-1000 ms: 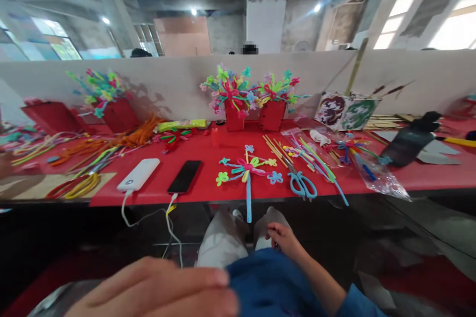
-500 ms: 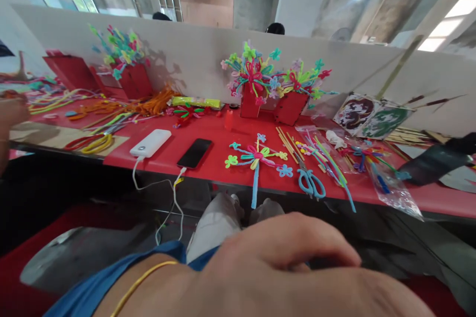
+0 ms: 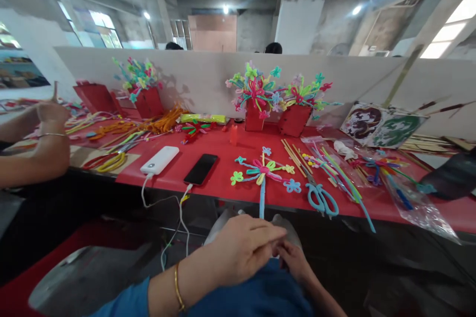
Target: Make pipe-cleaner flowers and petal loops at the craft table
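Note:
In front of my lap my left hand (image 3: 243, 245), a gold bracelet at its wrist, lies with outstretched fingers over the fingers of my right hand (image 3: 295, 260). The right hand's fingers are loosely bent and partly hidden under the left; no object shows in either hand. Just beyond, a flower spray of fuzzy pipe cleaners (image 3: 263, 170) lies on the red table, its blue stem hanging over the front edge. Blue-handled scissors (image 3: 322, 200) lie to its right. A black phone (image 3: 201, 169) and a white power bank (image 3: 159, 160), both cabled, lie to its left.
Red boxes (image 3: 255, 116) with pipe-cleaner flowers stand along the white partition (image 3: 201, 72). Loose pipe cleaners (image 3: 344, 176), wooden sticks (image 3: 293, 156), a plastic bag (image 3: 420, 213) and a dark bottle (image 3: 451, 176) are at right. Another person's arm (image 3: 44, 148) reaches in at left.
My left hand, large and close to the camera before, has drawn lower and farther away onto my right hand, which now shows. The view has tilted up slightly. The other person's arm shows more.

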Demonstrator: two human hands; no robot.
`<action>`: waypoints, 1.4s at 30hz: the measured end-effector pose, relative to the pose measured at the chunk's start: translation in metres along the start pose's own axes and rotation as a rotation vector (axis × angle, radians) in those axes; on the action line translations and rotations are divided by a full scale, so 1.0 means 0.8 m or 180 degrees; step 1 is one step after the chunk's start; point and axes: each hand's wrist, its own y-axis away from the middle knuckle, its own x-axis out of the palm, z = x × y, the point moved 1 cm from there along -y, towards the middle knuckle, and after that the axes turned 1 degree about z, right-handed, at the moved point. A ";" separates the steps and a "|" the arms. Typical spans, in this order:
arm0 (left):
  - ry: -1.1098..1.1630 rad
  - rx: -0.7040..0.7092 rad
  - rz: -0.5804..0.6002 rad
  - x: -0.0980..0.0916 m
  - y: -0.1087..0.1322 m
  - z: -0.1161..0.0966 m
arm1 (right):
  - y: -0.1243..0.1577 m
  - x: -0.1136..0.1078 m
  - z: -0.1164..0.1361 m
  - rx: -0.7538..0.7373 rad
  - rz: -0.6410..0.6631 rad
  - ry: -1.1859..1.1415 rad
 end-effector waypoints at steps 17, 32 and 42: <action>0.2075 -0.2208 -0.0929 0.077 0.027 0.113 | -0.046 0.036 0.094 0.0165 0.0336 -0.1507; 0.3936 -0.2983 -0.1175 0.108 -0.024 0.126 | -0.024 0.035 0.095 -0.0056 0.0656 -0.1252; 0.3394 -0.2841 -0.0893 0.114 -0.033 0.115 | -0.019 0.005 0.101 -0.0615 -0.0212 -0.0486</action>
